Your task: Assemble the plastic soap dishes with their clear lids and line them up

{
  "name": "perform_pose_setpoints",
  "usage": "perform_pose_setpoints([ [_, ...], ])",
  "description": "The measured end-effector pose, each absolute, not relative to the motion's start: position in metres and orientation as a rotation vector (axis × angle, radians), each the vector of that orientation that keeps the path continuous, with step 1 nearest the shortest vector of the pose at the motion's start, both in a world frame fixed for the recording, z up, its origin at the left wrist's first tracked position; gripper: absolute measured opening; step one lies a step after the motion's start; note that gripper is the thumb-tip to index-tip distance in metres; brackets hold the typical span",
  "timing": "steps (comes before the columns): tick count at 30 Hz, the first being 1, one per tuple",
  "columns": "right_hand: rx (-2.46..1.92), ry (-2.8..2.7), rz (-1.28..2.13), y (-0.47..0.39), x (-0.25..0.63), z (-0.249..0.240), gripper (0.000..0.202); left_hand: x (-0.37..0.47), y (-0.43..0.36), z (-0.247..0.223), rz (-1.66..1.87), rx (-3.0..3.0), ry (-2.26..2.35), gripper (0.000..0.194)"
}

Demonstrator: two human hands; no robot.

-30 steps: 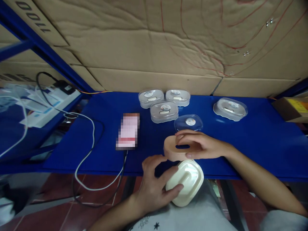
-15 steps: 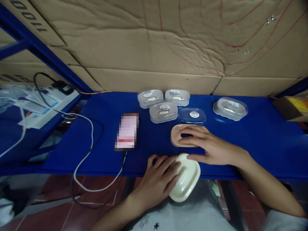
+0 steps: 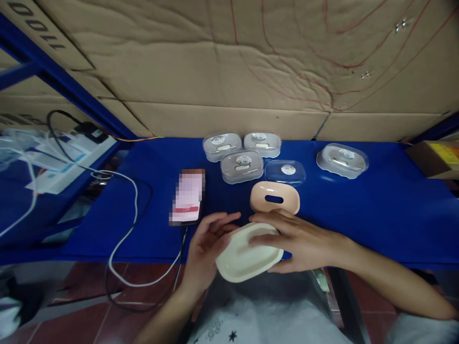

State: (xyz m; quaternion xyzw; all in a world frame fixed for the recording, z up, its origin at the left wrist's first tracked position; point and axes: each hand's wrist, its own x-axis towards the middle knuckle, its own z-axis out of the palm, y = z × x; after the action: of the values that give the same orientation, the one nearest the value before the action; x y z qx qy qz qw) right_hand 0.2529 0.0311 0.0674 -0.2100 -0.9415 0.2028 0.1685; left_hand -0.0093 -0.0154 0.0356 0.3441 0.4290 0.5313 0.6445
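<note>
A cream oval dish [image 3: 244, 260] is tilted at the table's front edge, between my two hands. My left hand [image 3: 211, 241] has its thumb on the dish's left end, with the other fingers spread behind it. From the right, my right hand [image 3: 290, 236] grips the dish, fingers over its top and thumb below. Just behind lies a peach oval piece [image 3: 287, 193] with a slot in its middle. Beyond that is a clear oval lid [image 3: 287, 172] with a round sticker.
Three lidded clear cases [image 3: 242, 167] stand together at the back, another case [image 3: 342, 161] at the back right. A phone [image 3: 188, 196] with a cable lies left on the blue table [image 3: 358, 215]. A power strip [image 3: 71, 162] is far left, a cardboard box [image 3: 430, 160] far right.
My right hand has left the peach piece and taken the cream dish. The dish has moved left and turned. My left hand has shifted left, its fingers now spread at the dish's end.
</note>
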Motion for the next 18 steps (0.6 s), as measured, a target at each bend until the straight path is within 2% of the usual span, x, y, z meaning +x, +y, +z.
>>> perform_pose_setpoints([
  [4, -0.735, -2.564, 0.501, 0.036, 0.254, 0.068, 0.072, -0.010, -0.013, 0.028, 1.031, 0.399, 0.712, 0.061],
  [7, -0.808, -2.594, 0.517, 0.049, 0.261, 0.068, 0.100, -0.003, -0.011, 0.025, 0.960, 0.262, 0.688, 0.062],
  [9, -0.899, -2.597, 0.521, 0.059, 0.269, 0.067, 0.103, -0.001, -0.009, 0.027, 0.973, 0.191, 0.708, 0.058],
  [11, -1.002, -2.588, 0.485, 0.067, 0.276, 0.066, 0.087, -0.001, -0.007, 0.030, 0.992, 0.133, 0.738, 0.053],
  [15, -1.021, -2.591, 0.309, 0.071, 0.281, 0.065, 0.035, -0.004, -0.007, 0.031, 0.947, 0.071, 0.802, 0.041],
  [18, -1.031, -2.449, 0.291, 0.066, 0.275, 0.071, 0.028, -0.004, -0.009, 0.028, 0.914, 0.096, 0.792, 0.033],
])
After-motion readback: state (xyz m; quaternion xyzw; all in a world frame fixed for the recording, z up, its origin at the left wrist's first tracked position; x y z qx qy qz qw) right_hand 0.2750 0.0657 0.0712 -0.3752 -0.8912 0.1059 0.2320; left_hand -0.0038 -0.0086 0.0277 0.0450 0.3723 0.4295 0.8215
